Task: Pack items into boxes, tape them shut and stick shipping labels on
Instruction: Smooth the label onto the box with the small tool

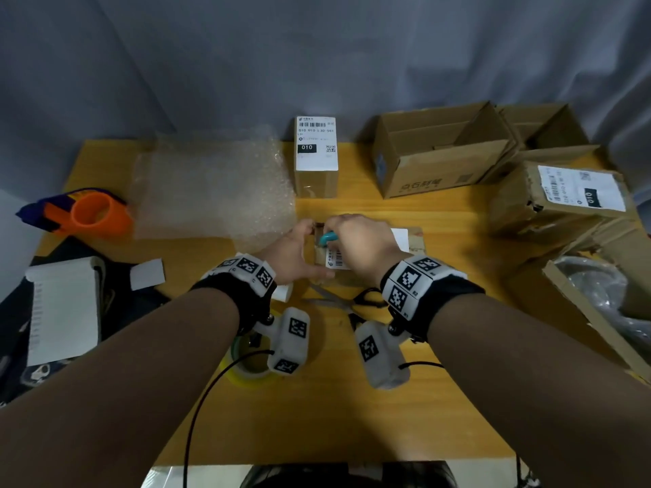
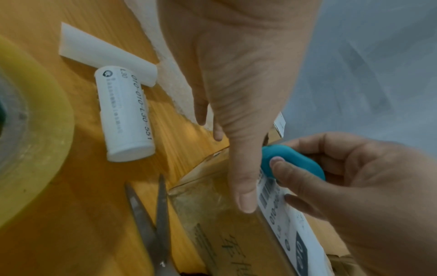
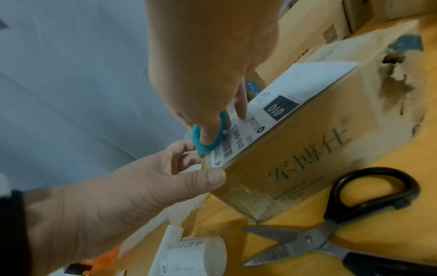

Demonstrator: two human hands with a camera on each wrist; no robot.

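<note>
A small brown cardboard box [image 1: 417, 243] lies on the yellow table, with a white shipping label [image 1: 336, 260] on its top. My left hand [image 1: 294, 251] grips the box's left end; its thumb [image 2: 246, 196] lies along the near top edge and its fingers reach round the far side. My right hand [image 1: 363, 244] grips a small teal tool [image 1: 329, 237] and presses it onto the label's left end [image 3: 227, 149]. One finger of that hand [image 3: 241, 108] touches the label [image 3: 283, 97] further along. The tool's [image 2: 290, 164] underside is hidden.
Scissors [image 1: 345, 301] lie just in front of the box, beside a label roll [image 2: 125, 115] and a yellow tape roll [image 1: 246, 371]. Bubble wrap [image 1: 211, 191] and an orange tape dispenser [image 1: 91, 213] lie left. A labelled box [image 1: 316, 156] and open cartons [image 1: 440, 153] stand behind and right.
</note>
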